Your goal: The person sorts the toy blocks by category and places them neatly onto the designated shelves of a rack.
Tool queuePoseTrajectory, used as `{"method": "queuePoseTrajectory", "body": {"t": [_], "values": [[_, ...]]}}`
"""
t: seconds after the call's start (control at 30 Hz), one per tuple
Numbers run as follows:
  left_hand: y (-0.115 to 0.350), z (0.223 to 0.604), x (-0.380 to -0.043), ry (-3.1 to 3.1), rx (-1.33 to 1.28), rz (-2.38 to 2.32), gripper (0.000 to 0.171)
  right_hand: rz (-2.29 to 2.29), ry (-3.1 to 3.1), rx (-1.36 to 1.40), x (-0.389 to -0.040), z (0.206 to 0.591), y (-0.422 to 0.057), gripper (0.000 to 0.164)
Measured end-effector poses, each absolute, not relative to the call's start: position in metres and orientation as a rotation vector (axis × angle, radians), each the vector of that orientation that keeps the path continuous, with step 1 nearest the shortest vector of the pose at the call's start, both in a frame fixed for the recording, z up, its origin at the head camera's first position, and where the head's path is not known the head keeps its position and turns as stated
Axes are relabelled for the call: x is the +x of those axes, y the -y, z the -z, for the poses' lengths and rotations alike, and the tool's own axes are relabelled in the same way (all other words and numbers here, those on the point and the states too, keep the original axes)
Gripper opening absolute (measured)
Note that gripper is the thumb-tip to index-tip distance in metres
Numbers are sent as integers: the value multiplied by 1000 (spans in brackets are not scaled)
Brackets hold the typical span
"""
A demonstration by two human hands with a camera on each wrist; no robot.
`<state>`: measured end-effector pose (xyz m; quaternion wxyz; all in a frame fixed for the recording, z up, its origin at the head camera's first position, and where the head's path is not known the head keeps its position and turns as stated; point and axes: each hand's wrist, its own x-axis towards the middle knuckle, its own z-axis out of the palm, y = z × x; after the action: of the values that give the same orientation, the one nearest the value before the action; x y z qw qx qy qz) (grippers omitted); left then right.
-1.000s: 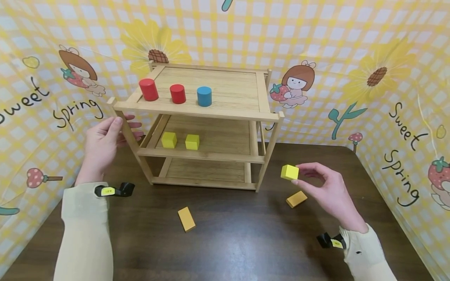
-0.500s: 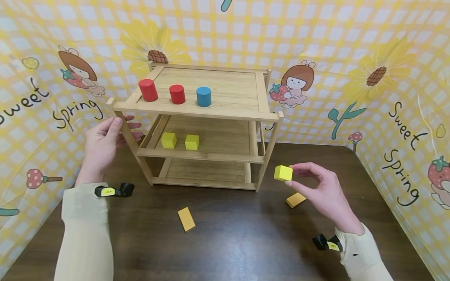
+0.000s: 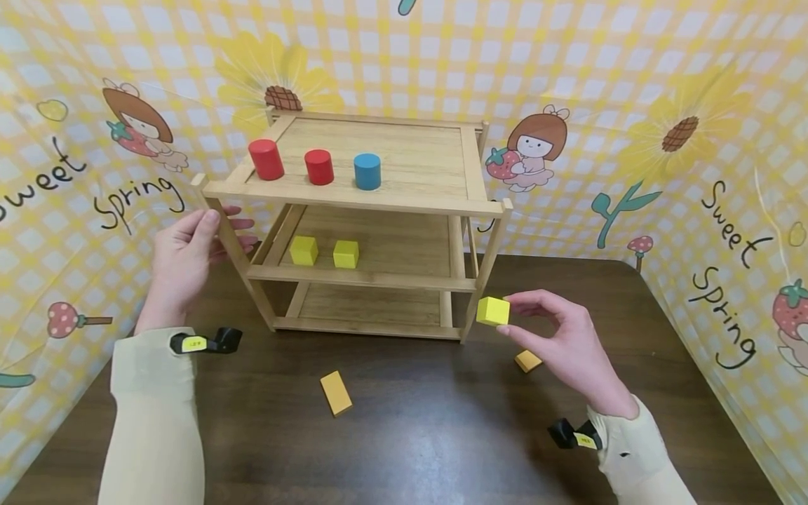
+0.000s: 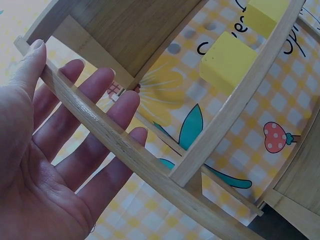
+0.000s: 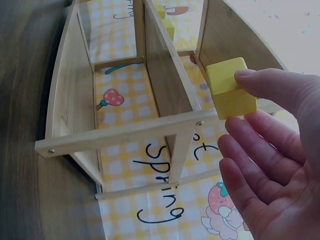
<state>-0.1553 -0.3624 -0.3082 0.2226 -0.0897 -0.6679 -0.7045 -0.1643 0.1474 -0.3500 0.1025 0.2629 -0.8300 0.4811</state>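
Note:
In the head view a three-tier wooden shelf (image 3: 353,203) stands on a dark table. At its front-left post my left hand (image 3: 183,259) holds on, thumb in front and fingers passing behind the wood, as the left wrist view also shows. My right hand (image 3: 562,337) pinches a yellow cube (image 3: 493,311) between thumb and fingertips, in the air beside the shelf's front-right leg. In the right wrist view the cube (image 5: 231,89) overlaps the shelf, the other fingers loosely bent below. Two more yellow cubes, one left (image 3: 304,250) and one right (image 3: 346,254), sit on the middle tier.
Along the top tier stand a taller red cylinder (image 3: 266,159), a shorter red cylinder (image 3: 319,167) and a blue cylinder (image 3: 367,171). One orange block (image 3: 336,393) lies before the shelf; another orange block (image 3: 528,360) lies partly behind the right hand. Patterned cloth (image 3: 391,56) walls the table.
My right hand has moved left with the yellow cube, closer to the shelf's front-right leg. My left hand stays at its post.

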Motion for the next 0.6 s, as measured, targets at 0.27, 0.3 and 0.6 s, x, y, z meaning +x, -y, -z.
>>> {"method": "queuePoseTrajectory", "body": {"t": [0.27, 0.3, 0.6], "values": [[362, 308, -155, 1843, -241, 1949, 41, -1436, 2426, 805, -162, 346, -136, 39], [363, 308, -155, 1845, -238, 1949, 40, -1438, 2424, 809, -162, 346, -134, 39], [362, 309, -156, 1844, -238, 1954, 39, -1471, 2397, 817, -160, 344, -116, 39]]}}
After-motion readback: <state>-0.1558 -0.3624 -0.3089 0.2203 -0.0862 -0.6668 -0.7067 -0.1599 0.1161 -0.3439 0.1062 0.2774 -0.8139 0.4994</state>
